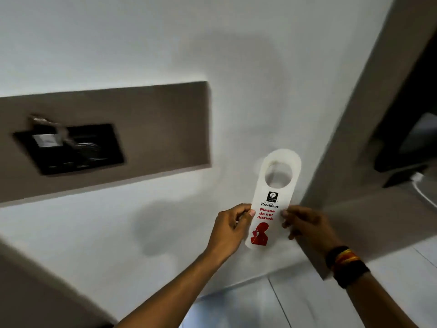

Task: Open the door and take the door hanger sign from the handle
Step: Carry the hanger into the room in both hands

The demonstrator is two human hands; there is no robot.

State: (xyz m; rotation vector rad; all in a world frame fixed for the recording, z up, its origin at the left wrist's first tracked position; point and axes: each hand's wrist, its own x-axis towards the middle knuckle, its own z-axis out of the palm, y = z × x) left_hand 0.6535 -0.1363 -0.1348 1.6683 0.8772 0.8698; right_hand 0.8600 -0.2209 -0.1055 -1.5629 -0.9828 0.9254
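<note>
A white door hanger sign [272, 197] with a round hole at its top and red "Please do not disturb" print is held upright in front of a white wall. My left hand [230, 229] pinches its left edge. My right hand [306, 224] pinches its right edge; that wrist wears dark and orange bands. No door handle is in view.
A brown wall panel [142, 129] with a black switch plate [71, 147] hangs at the left. A brown frame or pillar [364, 129] runs up the right side, with a dark device and white cable [423, 192] beyond it. Pale floor tiles [260, 306] show below.
</note>
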